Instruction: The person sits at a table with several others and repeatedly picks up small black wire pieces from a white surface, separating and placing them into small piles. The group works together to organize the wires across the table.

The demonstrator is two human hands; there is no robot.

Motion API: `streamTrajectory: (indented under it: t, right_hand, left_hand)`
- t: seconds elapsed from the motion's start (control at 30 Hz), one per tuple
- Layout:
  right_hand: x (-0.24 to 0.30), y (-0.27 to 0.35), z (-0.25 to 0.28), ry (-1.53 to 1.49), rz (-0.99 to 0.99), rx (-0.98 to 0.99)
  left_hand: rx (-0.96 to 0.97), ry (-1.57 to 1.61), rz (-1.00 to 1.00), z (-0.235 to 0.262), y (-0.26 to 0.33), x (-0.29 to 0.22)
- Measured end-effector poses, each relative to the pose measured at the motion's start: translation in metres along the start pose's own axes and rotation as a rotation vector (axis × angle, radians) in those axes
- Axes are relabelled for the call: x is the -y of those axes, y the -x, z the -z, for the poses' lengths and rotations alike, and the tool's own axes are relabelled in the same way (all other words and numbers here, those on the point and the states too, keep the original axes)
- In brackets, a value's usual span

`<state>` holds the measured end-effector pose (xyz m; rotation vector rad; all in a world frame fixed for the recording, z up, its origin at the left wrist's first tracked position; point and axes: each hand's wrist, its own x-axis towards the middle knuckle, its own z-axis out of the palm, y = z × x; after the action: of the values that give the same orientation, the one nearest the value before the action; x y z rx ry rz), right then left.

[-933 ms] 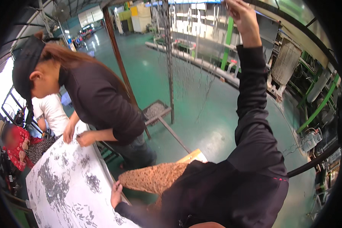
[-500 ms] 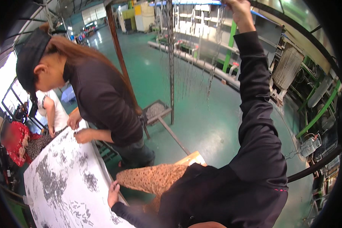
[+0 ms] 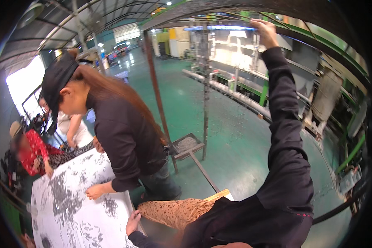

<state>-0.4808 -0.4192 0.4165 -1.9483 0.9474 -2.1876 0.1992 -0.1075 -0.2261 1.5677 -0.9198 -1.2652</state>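
Observation:
My left hand (image 3: 133, 222) lies at the near right edge of the white table (image 3: 119, 217), beside my brown spotted trouser leg (image 3: 173, 212). Its fingers look loosely spread, with nothing visible in them. Many small dark pieces (image 3: 66, 198) are scattered over the tabletop, some in clumps. My right arm is raised high. At its end, my right hand (image 3: 267, 33) reaches the upper thin bars of a dark metal rack (image 3: 206, 91), fingers stretched to the left. No object shows clearly in it. Thin strands hanging below the bars are faint and blurred.
A co-worker in a dark cap and top (image 3: 128, 140) stands close on my left, one hand over the pieces. Others sit at the table's far end, one in red (image 3: 33, 151). A tray of grey bits (image 3: 187, 144) hangs low on the rack. Pipes (image 3: 227, 93) run behind.
My view has tilted up and left, bringing more of the rack's top into sight. The co-worker's near hand has moved over the pieces. The hanging strands are fainter now. My left hand stays at the edge.

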Motion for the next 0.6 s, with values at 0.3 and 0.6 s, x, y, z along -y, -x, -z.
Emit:
streamTrajectory:
  t: [0.3, 0.6]
  right_hand:
    - [-0.028, -0.004, 0.017, 0.178, -0.217, -0.068]
    - [0.116, 0.266, -0.131, -0.271, 0.199, -0.123]
  left_hand:
    - [0.019, -0.030, -0.027, -0.015, 0.030, -0.036]
    - [0.076, -0.027, -0.185, -0.063, 0.113, -0.097]
